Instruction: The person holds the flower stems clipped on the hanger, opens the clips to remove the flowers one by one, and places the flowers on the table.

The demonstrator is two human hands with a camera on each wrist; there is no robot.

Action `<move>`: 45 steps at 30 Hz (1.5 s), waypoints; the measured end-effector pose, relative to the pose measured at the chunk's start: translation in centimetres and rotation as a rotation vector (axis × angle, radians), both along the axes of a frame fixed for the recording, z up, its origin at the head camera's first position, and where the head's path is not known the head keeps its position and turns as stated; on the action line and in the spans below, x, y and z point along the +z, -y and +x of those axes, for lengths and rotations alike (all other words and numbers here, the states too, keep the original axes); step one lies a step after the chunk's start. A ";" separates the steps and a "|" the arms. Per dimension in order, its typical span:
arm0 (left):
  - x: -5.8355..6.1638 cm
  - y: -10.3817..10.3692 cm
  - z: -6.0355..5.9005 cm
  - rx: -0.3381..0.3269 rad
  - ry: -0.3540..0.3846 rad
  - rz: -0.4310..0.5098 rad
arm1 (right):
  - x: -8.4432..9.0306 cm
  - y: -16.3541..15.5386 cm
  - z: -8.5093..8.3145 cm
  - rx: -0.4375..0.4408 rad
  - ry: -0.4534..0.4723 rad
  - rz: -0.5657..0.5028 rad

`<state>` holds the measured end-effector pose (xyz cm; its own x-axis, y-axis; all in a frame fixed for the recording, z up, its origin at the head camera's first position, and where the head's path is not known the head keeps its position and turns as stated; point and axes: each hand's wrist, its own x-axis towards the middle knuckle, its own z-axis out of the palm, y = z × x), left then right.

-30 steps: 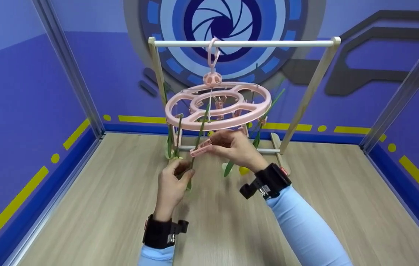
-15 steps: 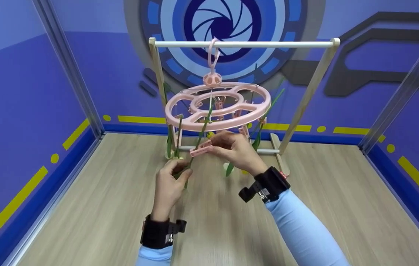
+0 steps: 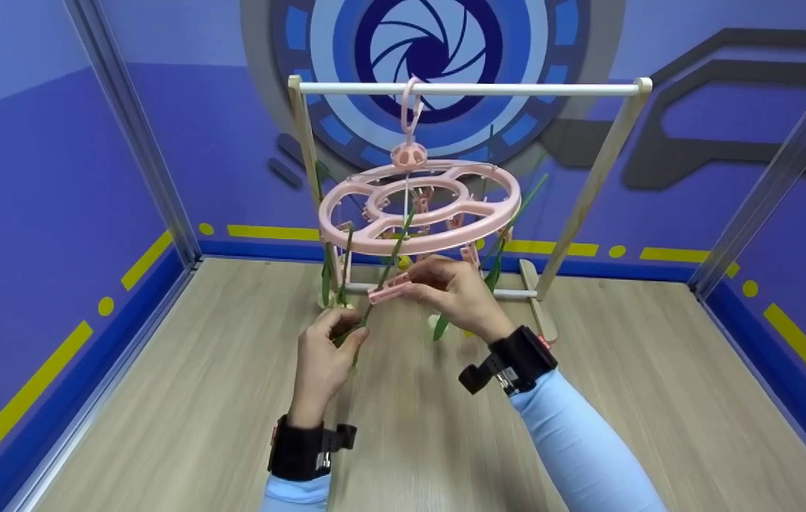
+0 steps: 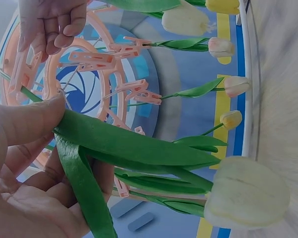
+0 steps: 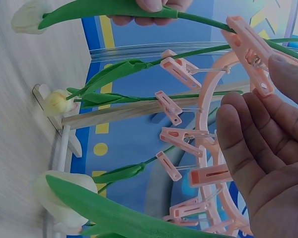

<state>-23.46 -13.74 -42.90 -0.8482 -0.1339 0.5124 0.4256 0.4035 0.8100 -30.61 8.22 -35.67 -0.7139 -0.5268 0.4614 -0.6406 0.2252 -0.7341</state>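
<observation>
One white tulip [image 4: 246, 193], long green leaves, gripped by left hand [image 3: 325, 355].

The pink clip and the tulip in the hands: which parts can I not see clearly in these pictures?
- Head view: the tulip stem at the pink clip is too small; whether the clip bites it cannot be told.
- Head view: the flower is hidden behind the left hand.
- Right wrist view: the right hand partly covers the clip, hiding its grip.
- Left wrist view: the leaves run off the bottom edge.
</observation>
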 end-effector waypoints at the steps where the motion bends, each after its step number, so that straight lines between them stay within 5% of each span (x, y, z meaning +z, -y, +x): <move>1: 0.0 0.0 0.0 -0.001 -0.008 -0.003 | 0.0 0.0 0.0 -0.013 0.003 0.001; 18: 0.0 0.1 -0.1 0.002 0.016 -0.003 | 0.2 -0.7 0.0 -0.073 0.013 0.003; 37: -0.2 0.2 0.0 0.025 0.028 -0.041 | -0.5 -1.1 0.0 -0.018 0.009 0.034; 45: -0.2 0.3 0.0 0.024 0.031 -0.025 | -0.9 -1.4 -0.1 0.029 0.095 0.000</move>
